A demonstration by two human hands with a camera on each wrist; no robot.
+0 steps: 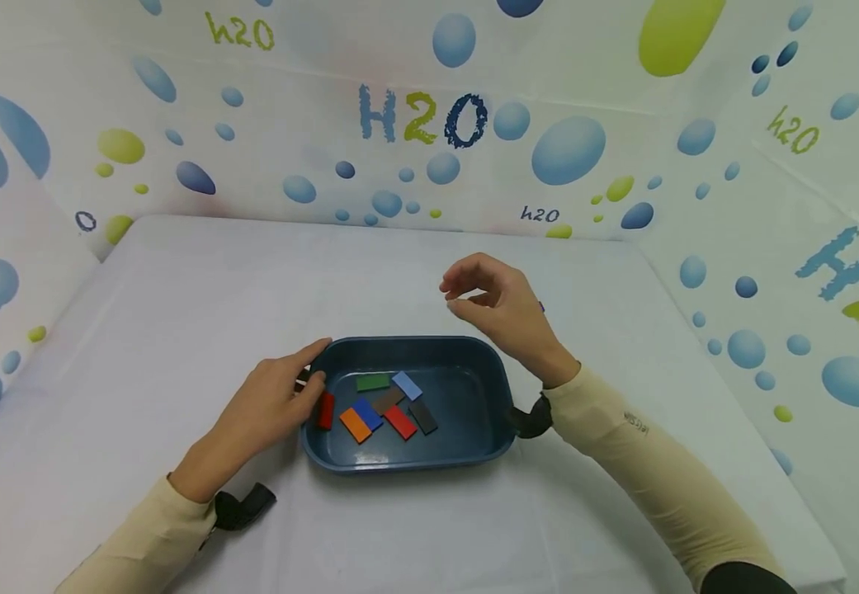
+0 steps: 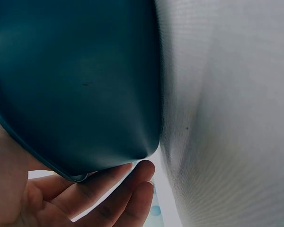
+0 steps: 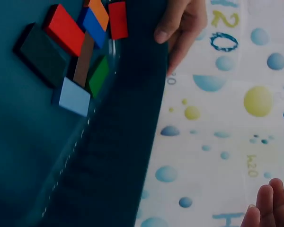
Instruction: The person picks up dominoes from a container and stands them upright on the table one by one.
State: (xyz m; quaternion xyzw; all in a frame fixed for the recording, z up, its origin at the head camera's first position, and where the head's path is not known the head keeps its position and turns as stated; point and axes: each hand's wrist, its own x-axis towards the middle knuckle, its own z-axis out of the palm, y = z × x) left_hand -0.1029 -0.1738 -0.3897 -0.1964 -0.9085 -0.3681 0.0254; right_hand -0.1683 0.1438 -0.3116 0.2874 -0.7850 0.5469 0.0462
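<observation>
The left hand (image 1: 269,400) is gripping the tray (image 1: 466,412) at its left end, lower centre of the frame, probably steadying it. The right hand (image 1: 499,309) is hovering right of centre, loosely curved, seemingly empty. Coloured blocks (image 1: 388,402) are lying inside the tray, likely for containment.

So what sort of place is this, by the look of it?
Probably a staged recording corner: H2O-printed sheets enclose a white-covered table on three sides, and a dark blue tray holding coloured blocks stands on it.
</observation>
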